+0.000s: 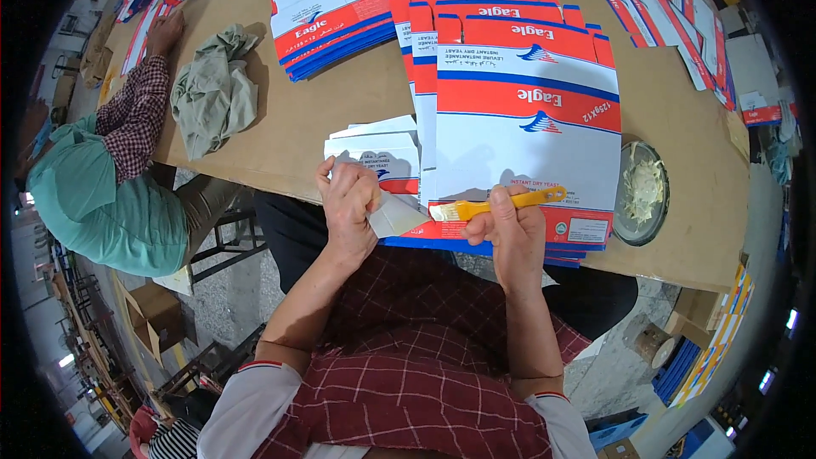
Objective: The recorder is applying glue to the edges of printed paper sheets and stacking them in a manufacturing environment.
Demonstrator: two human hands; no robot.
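Observation:
My right hand [512, 234] grips a yellow-handled brush [501, 204], its pale bristles pointing left. Pinched in my left hand [350, 208] is a small white-grey piece of card [396, 216], and the bristle tip is close to its edge; I cannot tell whether they touch. Under both hands lies a stack of flat printed cartons [527, 153] in white, red and blue. A smaller pile of printed card pieces [374, 146] sits just beyond my left hand. To the right of the stack is a round dish [643, 195] with a cream-coloured paste in it.
More flat cartons are piled at the far middle [365, 0] and far right [671, 17] of the brown table [289, 110]. A crumpled grey-green cloth [217, 89] lies at the left. Beside it another person in a green garment [110, 195] rests an arm on the table.

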